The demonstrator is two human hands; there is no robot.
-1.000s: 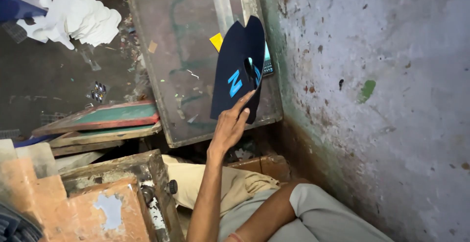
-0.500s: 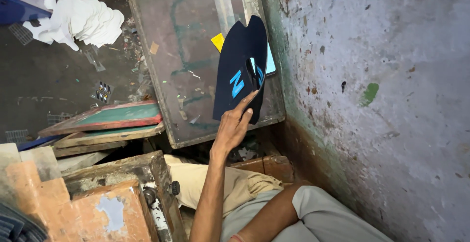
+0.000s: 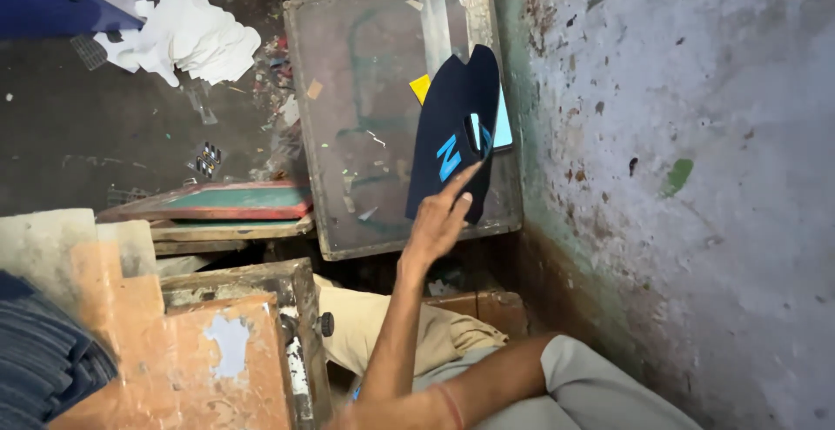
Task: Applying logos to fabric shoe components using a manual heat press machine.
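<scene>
The right hand [image 3: 439,221] still pinches the dark navy cut fabric piece [image 3: 454,130] by its lower edge, now lifted slightly toward twelve o'clock against the leaning screen-printing frame [image 3: 365,117]. It is probably still being positioned. The left hand is out of sight.

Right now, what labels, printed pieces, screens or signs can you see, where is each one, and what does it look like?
Dark navy cut piece: raised by one hand before the frame, rounded and notched on top, bright blue mark printed on it.
Printing screen frame: leaning by the wall, square, grey-brown mesh with a faint green outline.
Yellow tag: on the mesh beside the piece, small.
Red-edged green screen: lying flat on boards, left.
</scene>
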